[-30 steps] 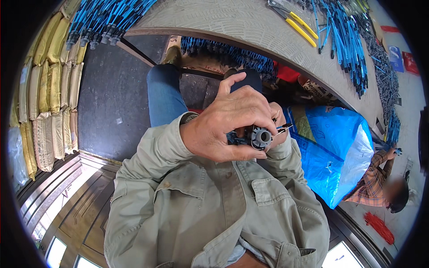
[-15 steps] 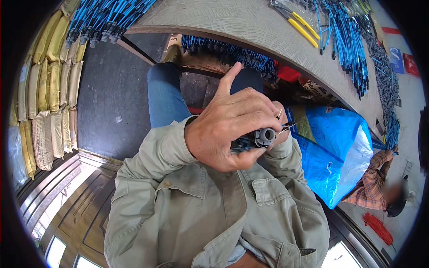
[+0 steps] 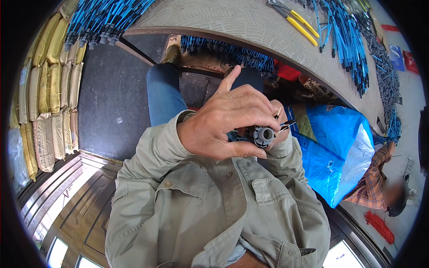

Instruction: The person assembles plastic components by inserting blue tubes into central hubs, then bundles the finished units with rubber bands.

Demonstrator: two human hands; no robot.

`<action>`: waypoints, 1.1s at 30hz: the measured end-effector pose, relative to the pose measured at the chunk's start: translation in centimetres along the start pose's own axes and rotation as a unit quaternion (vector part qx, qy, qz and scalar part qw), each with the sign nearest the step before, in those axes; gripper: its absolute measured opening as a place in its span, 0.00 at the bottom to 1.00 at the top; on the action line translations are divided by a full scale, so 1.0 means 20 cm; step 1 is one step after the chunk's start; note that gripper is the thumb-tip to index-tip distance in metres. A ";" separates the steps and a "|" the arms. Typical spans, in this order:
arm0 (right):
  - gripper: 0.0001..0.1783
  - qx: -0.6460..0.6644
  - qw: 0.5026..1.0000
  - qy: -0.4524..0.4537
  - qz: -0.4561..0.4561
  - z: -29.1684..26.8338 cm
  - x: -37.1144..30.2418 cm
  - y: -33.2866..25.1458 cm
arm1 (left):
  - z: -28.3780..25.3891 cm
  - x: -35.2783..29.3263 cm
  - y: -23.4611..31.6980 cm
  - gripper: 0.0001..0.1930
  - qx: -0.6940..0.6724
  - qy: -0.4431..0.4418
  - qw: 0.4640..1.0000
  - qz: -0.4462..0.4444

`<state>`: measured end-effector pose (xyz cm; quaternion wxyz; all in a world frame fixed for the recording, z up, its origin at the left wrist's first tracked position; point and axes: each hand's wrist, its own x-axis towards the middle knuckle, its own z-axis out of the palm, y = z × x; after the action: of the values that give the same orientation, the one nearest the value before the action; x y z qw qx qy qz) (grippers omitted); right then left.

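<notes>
In front of my chest, my left hand (image 3: pixel 228 118) is closed round a dark grey round plastic fitting (image 3: pixel 263 136), its hollow end facing up. My left index finger points away, and the thumb presses along the fitting's near side. A bit of blue and black shows under the palm. My right hand (image 3: pixel 281 131) is just beyond on the right, mostly hidden behind the left one, with its fingers curled in. Thin black-tipped pieces (image 3: pixel 286 124) with shiny metal stick out between the two hands; what exactly the right hand grips is hidden.
A worktop (image 3: pixel 214 15) ahead carries yellow-handled cutters (image 3: pixel 300 24) and bundles of blue leads (image 3: pixel 348 49) with dark ends. More leads (image 3: pixel 232 56) lie below it. A blue plastic bag (image 3: pixel 333 147) stands right, stacked yellowish packages (image 3: pixel 49 89) left. Another person (image 3: pixel 373 183) sits far right.
My left hand has shifted slightly left, and its thumb has straightened along the fitting. More of the fitting's ribbed dark collar shows. The right hand stays nearly in place.
</notes>
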<state>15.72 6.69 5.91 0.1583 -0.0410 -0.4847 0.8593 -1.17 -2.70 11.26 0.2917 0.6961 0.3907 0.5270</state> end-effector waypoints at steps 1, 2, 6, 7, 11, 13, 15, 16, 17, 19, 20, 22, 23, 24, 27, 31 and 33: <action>0.24 0.000 1.000 0.001 -0.001 0.00 0.00 0.00 | 0.00 0.00 0.00 0.20 -0.001 -0.003 1.000 -0.002; 0.24 0.007 1.000 0.003 0.009 0.00 0.00 0.00 | -0.01 0.00 0.00 0.20 -0.002 -0.004 1.000 -0.002; 0.25 0.014 1.000 -0.004 0.015 0.01 0.01 -0.01 | -0.01 0.01 0.01 0.19 -0.006 -0.006 1.000 -0.016; 0.24 0.007 1.000 -0.013 -0.001 0.00 0.01 0.00 | -0.01 0.01 0.01 0.19 -0.007 -0.008 1.000 -0.017; 0.24 0.016 1.000 -0.015 -0.021 0.01 0.01 -0.01 | -0.01 0.02 0.02 0.18 -0.014 -0.011 1.000 -0.021; 0.24 0.024 0.999 -0.012 -0.024 0.01 0.01 -0.01 | -0.01 0.02 0.03 0.18 -0.023 -0.009 0.999 -0.023; 0.24 -0.012 0.999 -0.033 -0.012 0.01 0.02 -0.02 | 0.00 0.02 0.04 0.18 -0.024 -0.006 0.999 -0.027; 0.24 -0.030 0.999 -0.043 -0.006 0.01 0.02 -0.02 | 0.00 0.01 0.04 0.17 -0.024 -0.002 0.999 -0.032; 0.24 -0.030 0.999 -0.043 -0.006 0.01 0.02 -0.02 | 0.00 0.01 0.05 0.17 -0.024 0.002 0.999 -0.036; 0.25 -0.036 0.999 -0.029 -0.024 0.02 0.03 -0.03 | 0.00 0.01 0.04 0.17 -0.030 -0.001 0.999 -0.030; 0.25 -0.040 0.998 -0.022 -0.033 0.03 0.03 -0.03 | 0.00 0.01 0.03 0.16 -0.034 -0.004 0.999 -0.026; 0.24 -0.049 0.998 -0.027 -0.035 0.04 0.04 -0.04 | -0.01 0.01 0.03 0.16 -0.039 -0.007 0.999 -0.020; 0.23 -0.057 0.997 -0.033 -0.036 0.05 0.05 -0.05 | -0.02 0.01 0.03 0.16 -0.036 -0.013 0.999 -0.017; 0.22 -0.066 0.996 -0.038 -0.038 0.06 0.05 -0.06 | -0.02 0.01 0.04 0.16 -0.033 -0.019 0.999 -0.014; 0.19 -0.083 0.996 -0.023 -0.030 0.08 0.04 -0.08 | -0.03 0.01 0.05 0.15 -0.029 -0.024 0.999 -0.010; 0.17 -0.088 0.996 0.000 -0.011 0.09 0.04 -0.07 | -0.04 -0.01 0.05 0.16 -0.027 -0.030 0.999 -0.016; 0.16 -0.087 0.996 0.009 -0.007 0.08 0.04 -0.06 | -0.06 0.00 0.04 0.18 -0.027 -0.044 0.998 -0.027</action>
<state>14.93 6.26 7.91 0.1640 -0.0590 -0.5566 0.8123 -2.10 -3.14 12.12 0.3412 0.7001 0.3817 0.4977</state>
